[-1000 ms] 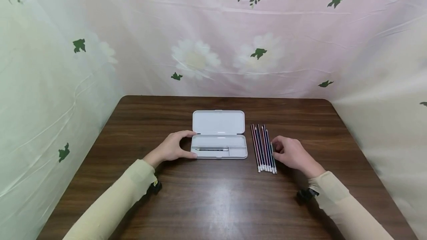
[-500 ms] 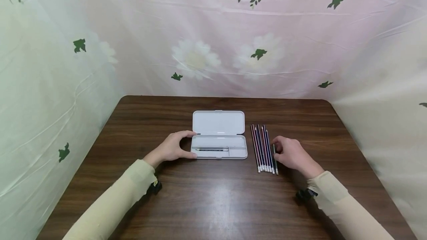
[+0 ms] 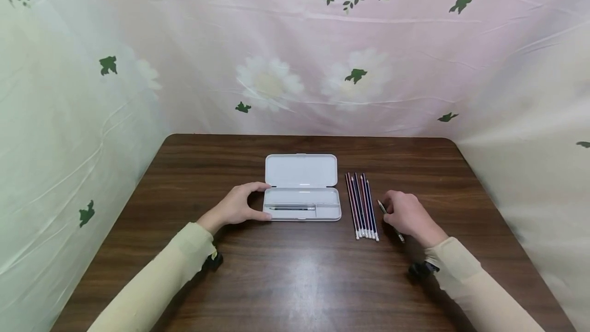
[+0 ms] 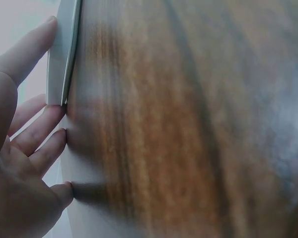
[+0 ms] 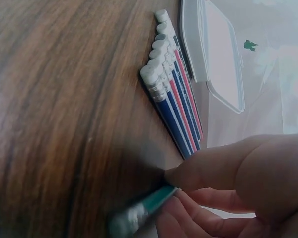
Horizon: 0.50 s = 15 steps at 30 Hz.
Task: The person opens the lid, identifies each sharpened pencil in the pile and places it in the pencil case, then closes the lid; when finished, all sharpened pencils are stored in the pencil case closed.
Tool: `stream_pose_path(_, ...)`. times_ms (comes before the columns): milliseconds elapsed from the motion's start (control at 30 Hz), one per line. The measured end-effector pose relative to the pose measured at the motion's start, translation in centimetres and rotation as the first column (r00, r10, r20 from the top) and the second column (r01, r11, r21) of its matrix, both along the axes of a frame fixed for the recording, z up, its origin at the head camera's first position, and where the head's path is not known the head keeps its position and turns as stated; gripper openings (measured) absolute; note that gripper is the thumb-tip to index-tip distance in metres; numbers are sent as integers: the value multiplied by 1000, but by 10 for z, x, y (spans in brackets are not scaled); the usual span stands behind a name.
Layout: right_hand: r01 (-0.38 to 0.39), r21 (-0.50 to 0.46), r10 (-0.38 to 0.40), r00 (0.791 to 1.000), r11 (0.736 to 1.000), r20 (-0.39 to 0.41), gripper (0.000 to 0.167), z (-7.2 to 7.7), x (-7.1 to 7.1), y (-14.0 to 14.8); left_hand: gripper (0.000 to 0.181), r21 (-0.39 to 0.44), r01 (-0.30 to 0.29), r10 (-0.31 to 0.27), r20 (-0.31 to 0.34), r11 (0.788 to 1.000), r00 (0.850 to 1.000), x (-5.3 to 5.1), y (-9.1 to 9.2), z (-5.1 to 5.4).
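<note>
1. The fingers of the right hand (image 3: pixel 406 214) are nearly closed and pinch one green pencil (image 5: pixel 158 199), apart from the others; whether it touches the desk (image 3: pixel 221 163) I cannot tell.
2. The left hand (image 3: pixel 235 204) is widely spread, thumb and fingers holding the left end of the pencil case (image 3: pixel 301 196).
3. The case lies open, its lid (image 3: pixel 301 171) folded back; one pencil inside (image 3: pixel 290 208) rests in the near long compartment.
4. The row of pencils (image 5: pixel 179 116) lies beside the case, on its right.
5. I judge the work at an early stage: one pencil is in, most remain outside.
</note>
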State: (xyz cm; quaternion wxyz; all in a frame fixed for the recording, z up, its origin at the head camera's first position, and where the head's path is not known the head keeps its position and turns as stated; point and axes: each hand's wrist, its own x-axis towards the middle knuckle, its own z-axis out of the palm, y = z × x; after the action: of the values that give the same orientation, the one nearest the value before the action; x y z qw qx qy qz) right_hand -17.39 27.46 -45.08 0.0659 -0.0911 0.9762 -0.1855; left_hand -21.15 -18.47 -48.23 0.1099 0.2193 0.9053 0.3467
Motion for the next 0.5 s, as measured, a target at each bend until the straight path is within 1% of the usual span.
stream_pose_path(267, 35, 7, -35, 999, 999, 7, 22, -5, 1, 3, 85, 5, -2, 2, 3, 1000, 1000, 0, 0, 0)
stream_pose_path(400, 43, 3, -43, 999, 999, -2, 22, -8, 2, 4, 85, 0, 3, -3, -2, 1000, 1000, 1, 0, -1)
stream_pose_path(500, 33, -7, -33, 999, 999, -20, 22, -8, 3, 5, 86, -2, 0, 0, 0, 1000, 1000, 1, -1, -1)
